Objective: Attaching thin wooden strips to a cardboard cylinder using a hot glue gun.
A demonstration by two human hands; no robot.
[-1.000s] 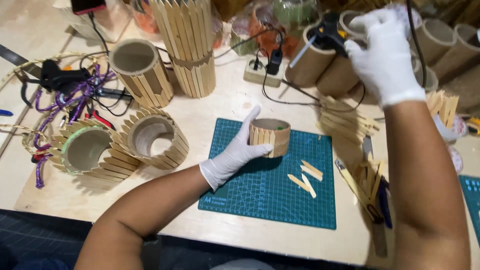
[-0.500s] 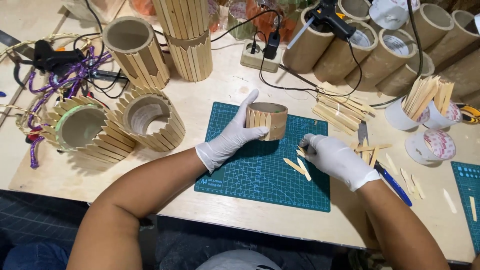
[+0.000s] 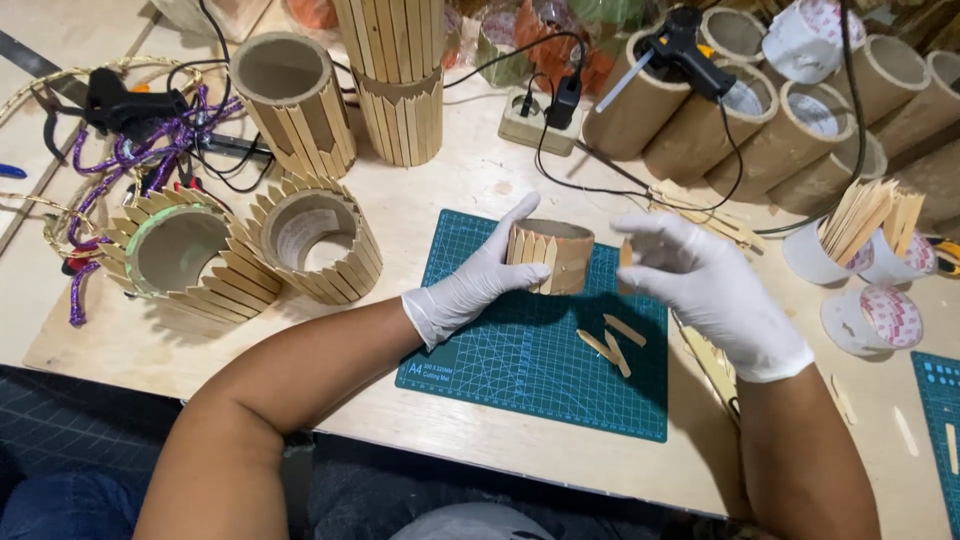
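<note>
Your left hand (image 3: 470, 285) grips the cardboard ring (image 3: 552, 257) at mid-frame, your right hand (image 3: 700, 285) pinches a stick (image 3: 626, 252); crooked placement could leave gaps.

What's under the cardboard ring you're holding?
The green cutting mat lies beneath the ring, which the left hand grips. Three loose sticks lie nearby. The contact spot itself is hidden.

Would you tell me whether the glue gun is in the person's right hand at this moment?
No, the black glue gun rests on the cardboard tubes at the back, while the right hand holds a small wooden stick.
</note>
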